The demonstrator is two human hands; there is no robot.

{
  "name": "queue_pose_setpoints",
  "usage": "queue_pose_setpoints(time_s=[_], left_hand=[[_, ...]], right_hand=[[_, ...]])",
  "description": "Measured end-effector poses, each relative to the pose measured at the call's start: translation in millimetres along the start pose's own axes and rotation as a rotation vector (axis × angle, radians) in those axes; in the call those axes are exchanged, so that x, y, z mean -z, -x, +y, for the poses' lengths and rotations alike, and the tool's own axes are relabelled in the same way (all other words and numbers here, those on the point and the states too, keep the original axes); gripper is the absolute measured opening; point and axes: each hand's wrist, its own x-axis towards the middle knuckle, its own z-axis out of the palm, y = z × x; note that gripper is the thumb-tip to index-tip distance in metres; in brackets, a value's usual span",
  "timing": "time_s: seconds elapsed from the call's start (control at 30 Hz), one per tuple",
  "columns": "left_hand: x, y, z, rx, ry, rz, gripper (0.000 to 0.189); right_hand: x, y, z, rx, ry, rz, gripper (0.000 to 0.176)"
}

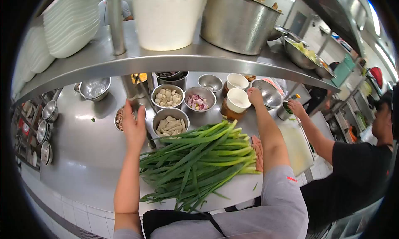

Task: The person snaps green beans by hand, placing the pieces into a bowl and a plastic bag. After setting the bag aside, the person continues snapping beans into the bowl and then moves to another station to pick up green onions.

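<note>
My left hand (135,124) is raised over the steel table, fingers apart and empty, beside a bowl of chopped pieces (119,119) and a metal post. My right hand (255,96) has its fingers closed at the rim of a white tub (238,100), which sits on a container of brown liquid (232,113). A large bunch of green leafy stalks (199,160) lies between my forearms. Behind it stand metal bowls with sliced pale pieces (171,126), garlic-like cloves (168,98) and cut red onion (197,101).
A steel shelf (166,63) crosses in front, bearing a white bucket (168,20) and a large pot (239,24). At the right a co-worker in black (357,164) reaches toward a small metal container (285,110). A cutting board (300,151) lies nearby.
</note>
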Motion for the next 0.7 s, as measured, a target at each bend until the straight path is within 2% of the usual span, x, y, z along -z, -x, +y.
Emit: queue_pose_setpoints(time_s=[0.03, 0.1, 0.13, 0.17, 0.23, 0.3, 0.37, 0.4, 0.47, 0.53, 0.63, 0.67, 0.7], left_hand=[[-0.6, -2.7, 1.6, 0.004, -0.029, 0.007, 0.044], [6.2, -3.6, 13.9, 0.147, 0.043, -0.058, 0.031], [6.2, -3.7, 21.6, 0.089, 0.034, -0.05, 0.023], [2.6, -2.6, 19.5, 0.094, 0.019, -0.043, 0.023], [1.7, -1.1, 11.2, 0.085, 0.086, 0.002, 0.024], [-3.4, 0.4, 11.3, 0.05, 0.068, 0.017, 0.024], [-5.3, 0.5, 15.9, 0.05, 0.019, 0.056, 0.024], [-5.0, -0.3, 26.5, 0.076, -0.002, 0.042, 0.021], [-5.5, -0.3, 17.3, 0.07, -0.046, 0.049, 0.019], [0.4, 0.7, 20.3, 0.06, -0.121, 0.054, 0.015], [-0.6, 0.7, 21.9, 0.033, -0.105, 0.089, 0.015], [2.6, 1.8, 24.4, 0.132, -0.152, 0.06, 0.016], [0.7, 2.3, 23.0, 0.139, -0.097, 0.074, 0.018]], right_hand=[[-10.9, -14.4, 0.5, 0.01, -0.022, -0.018, 0.022], [-26.7, -34.4, -0.9, 0.056, 0.043, -0.118, 0.028], [-32.9, -45.8, -1.5, 0.086, 0.03, -0.25, 0.031], [-41.1, -57.1, -5.8, 0.097, 0.021, -0.261, 0.031], [-75.9, -83.3, 2.4, 0.339, 0.002, -0.113, 0.033], [-109.1, -104.6, 18.1, 0.332, 0.249, 0.041, 0.024], [-104.0, -111.9, 45.2, 0.255, 0.274, 0.022, 0.021], [-95.0, -107.7, 76.0, 0.196, 0.269, -0.016, 0.02], [-59.5, -82.6, 177.9, 0.068, 0.262, -0.13, 0.019], [-7.3, -35.6, 317.0, -0.027, 0.269, -0.297, 0.018], [57.7, 7.1, 487.5, -0.085, 0.251, -0.483, 0.019], [75.8, 19.0, 434.5, -0.198, 0.087, -0.397, 0.025], [64.2, 16.3, 468.5, 0.003, 0.331, -0.365, 0.021]])
